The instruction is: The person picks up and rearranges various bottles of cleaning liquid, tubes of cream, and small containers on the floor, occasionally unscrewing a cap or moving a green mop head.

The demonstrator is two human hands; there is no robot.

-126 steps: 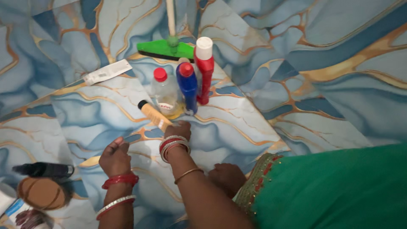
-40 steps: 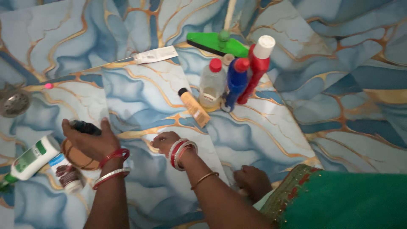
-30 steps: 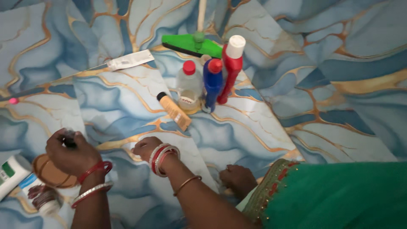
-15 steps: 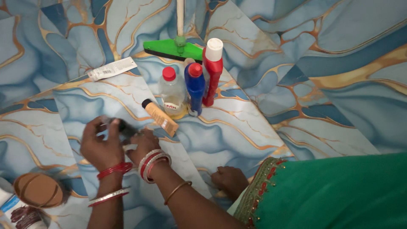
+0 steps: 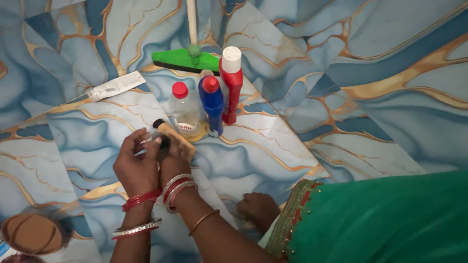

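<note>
My left hand (image 5: 135,168) and my right hand (image 5: 171,163) meet over the blue marbled floor tiles, both wearing red and silver bangles. Together they hold a small black bottle (image 5: 164,142), fingers closed around it. The bottle is just in front of a tan tube with a black cap (image 5: 181,142) that lies on the floor, touching my right fingers. Most of the black bottle is hidden by my fingers.
Behind the tube stand a clear bottle with a red cap (image 5: 184,109), a blue bottle (image 5: 212,104) and a red bottle with a white cap (image 5: 230,83). A green broom head (image 5: 183,59) leans in the corner. A white tube (image 5: 114,86) lies left; a brown round object (image 5: 31,234) is lower left. My foot (image 5: 256,209) and green garment (image 5: 390,219) fill the lower right.
My left hand picked up the black bottle beside the brown round object at the left and carried it right to the middle. My right hand has joined it there.
</note>
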